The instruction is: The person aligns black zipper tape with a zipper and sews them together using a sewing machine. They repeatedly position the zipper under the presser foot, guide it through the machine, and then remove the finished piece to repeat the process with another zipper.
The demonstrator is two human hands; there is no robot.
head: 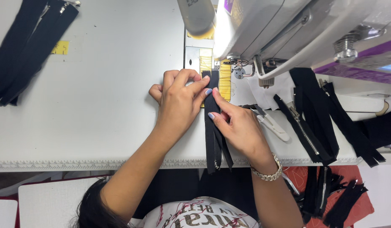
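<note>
A black zipper strip (213,139) lies on the white sewing table (98,105), running from under the sewing machine's presser foot area down over the table's front edge. My left hand (178,101) presses its fingertips on the strip's upper part. My right hand (237,126), with a metal wristwatch at the wrist, pinches the strip's right edge just below. Both hands sit directly in front of the white sewing machine (280,29).
A pile of black zippers (26,46) lies at the table's far left. More black zippers (318,114) and white thread snips (271,124) lie to the right. Further zippers (335,194) rest on a red surface below the table edge.
</note>
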